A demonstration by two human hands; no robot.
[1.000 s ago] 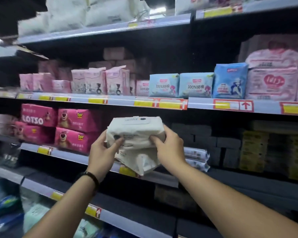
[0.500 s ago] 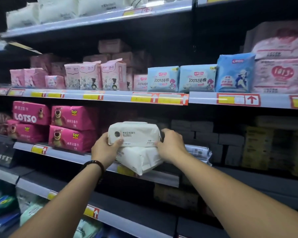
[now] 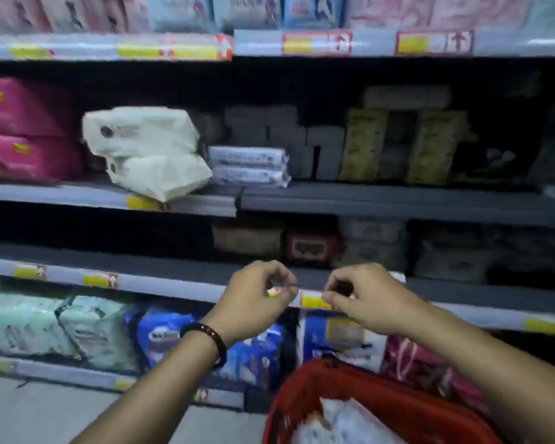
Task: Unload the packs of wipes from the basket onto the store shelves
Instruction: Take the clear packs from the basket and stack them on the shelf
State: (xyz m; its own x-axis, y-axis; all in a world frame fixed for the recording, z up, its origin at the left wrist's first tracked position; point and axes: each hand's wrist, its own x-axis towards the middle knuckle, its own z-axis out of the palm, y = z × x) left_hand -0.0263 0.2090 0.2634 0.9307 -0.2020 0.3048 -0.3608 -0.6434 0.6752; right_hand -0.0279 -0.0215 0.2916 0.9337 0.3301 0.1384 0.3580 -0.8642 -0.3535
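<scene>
Two white packs of wipes lie stacked on the middle shelf (image 3: 382,200), the upper pack (image 3: 141,129) resting tilted on the lower pack (image 3: 161,176), whose corner overhangs the shelf edge. Below them, my left hand (image 3: 253,299) and my right hand (image 3: 366,299) hover side by side in front of the lower shelf edge. Both hands have loosely curled fingers and hold nothing. The red basket (image 3: 382,389) stands at the bottom right under my right forearm, with a white pack (image 3: 343,421) showing inside it.
Pink packs (image 3: 23,133) sit left of the stacked white ones, and flat white packs (image 3: 247,166) lie right of them. Dark and olive boxes (image 3: 398,142) fill the shelf further right. Green and blue packs (image 3: 77,328) fill the bottom shelf. Grey floor (image 3: 45,411) shows at lower left.
Both hands have let go of the upper white pack, which now rests on the lower one, and have dropped to the lower shelf edge. The view has tilted down, bringing the red basket in.
</scene>
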